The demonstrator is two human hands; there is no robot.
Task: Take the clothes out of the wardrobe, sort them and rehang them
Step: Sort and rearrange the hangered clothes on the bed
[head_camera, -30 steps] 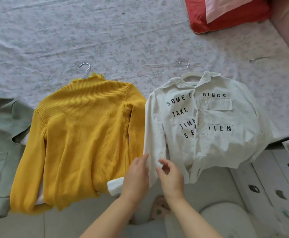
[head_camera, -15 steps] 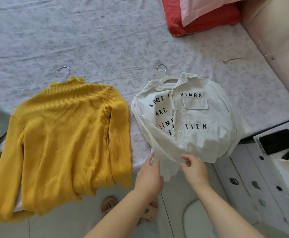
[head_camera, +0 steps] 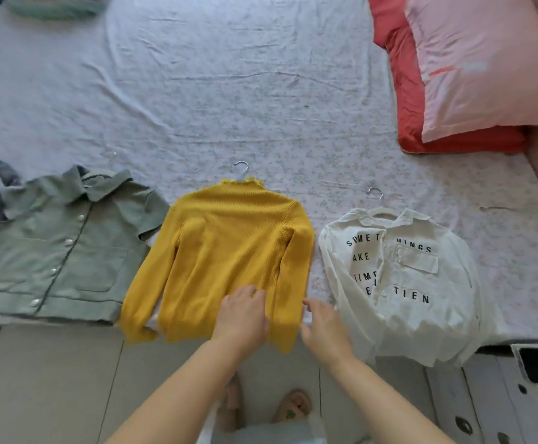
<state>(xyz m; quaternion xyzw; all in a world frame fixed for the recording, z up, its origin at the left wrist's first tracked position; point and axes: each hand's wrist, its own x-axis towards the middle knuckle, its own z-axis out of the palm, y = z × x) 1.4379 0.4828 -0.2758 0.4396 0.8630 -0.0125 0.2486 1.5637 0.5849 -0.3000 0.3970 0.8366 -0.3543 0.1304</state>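
Three garments on hangers lie side by side along the near edge of the bed (head_camera: 229,91): a green jacket (head_camera: 53,245), a yellow sweater (head_camera: 229,238) and a white printed shirt (head_camera: 405,283). The left hand (head_camera: 243,315) rests on the sweater's lower front, fingers bent onto the knit; whether they pinch it cannot be told. The right hand (head_camera: 323,328), fingers loosely spread, lies between sweater sleeve and shirt. A pink pillow (head_camera: 485,65) lies at the far right.
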